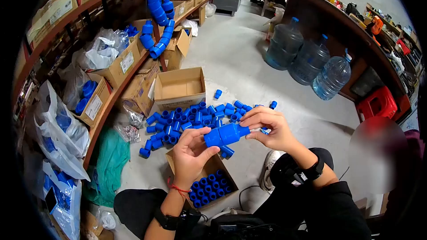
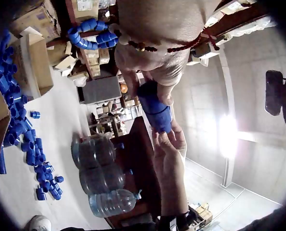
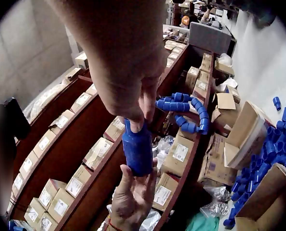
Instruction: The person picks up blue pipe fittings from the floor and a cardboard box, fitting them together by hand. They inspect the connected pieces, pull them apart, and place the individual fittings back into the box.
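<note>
A blue stepped plastic pipe fitting (image 1: 227, 134), wide at one end and narrow at the other, is held nearly level in front of the body. My left hand (image 1: 190, 153) grips its wide end between thumb and fingers. The narrow end is pinched by my right hand (image 1: 271, 129). In the left wrist view the same fitting (image 2: 156, 108) spans both hands. Below the hands, an open cardboard box (image 1: 223, 169) has rows of blue fittings (image 1: 208, 190) standing in it. Beyond it, a heap of loose blue pipe fittings (image 1: 195, 118) covers part of the floor.
An open carton (image 1: 180, 84) stands behind the heap. Shelves of boxes and bags (image 1: 118, 69) line the left, with a chain of blue fittings (image 1: 155, 6) hanging from them. Large water bottles (image 1: 309, 60) and a red stool (image 1: 378, 103) are at the right.
</note>
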`<state>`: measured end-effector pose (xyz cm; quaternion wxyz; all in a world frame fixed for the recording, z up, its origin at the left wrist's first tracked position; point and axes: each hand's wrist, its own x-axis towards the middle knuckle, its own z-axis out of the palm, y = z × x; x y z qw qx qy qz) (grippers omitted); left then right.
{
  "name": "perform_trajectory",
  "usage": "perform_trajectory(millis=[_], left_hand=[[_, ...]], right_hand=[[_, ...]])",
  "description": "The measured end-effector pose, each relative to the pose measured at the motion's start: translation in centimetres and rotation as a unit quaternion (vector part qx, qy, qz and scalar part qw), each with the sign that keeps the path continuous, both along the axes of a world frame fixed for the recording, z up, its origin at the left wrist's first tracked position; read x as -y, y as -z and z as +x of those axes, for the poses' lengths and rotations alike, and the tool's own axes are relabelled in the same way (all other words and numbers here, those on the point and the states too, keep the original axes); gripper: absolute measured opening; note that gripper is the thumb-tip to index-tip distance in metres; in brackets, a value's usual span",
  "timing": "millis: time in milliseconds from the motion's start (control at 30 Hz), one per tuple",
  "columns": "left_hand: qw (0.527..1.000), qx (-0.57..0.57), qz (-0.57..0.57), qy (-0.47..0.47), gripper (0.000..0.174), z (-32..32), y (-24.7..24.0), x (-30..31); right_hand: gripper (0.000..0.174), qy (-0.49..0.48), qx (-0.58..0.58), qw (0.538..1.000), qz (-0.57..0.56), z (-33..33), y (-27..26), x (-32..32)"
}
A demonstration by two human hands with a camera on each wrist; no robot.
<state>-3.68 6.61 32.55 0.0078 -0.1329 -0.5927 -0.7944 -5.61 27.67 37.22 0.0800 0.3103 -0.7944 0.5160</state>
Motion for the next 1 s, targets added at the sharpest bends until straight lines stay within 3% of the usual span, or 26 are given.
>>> perform_trajectory(millis=[533,833,1000], left_hand=[[0.997,-0.069,-0.044,-0.013,0.037,0.1,-0.2,0.3],[0.995,-0.043,-0.080,-0.042,0.039,0.4,-0.5,0.3],[0.991,-0.077,-0.088,-0.060,0.040,0.3,0.0,0.2]], right_hand=[[0.029,-0.015,0.029,0.999,0.003,-0.1,0.0,-0.3],[0.029,-0.039,-0.034,0.996,0.072,0.0,-0.6,-0.7],[0.031,-0.066,-0.026,0.996,0.045,0.5,-0.9,-0.7]])
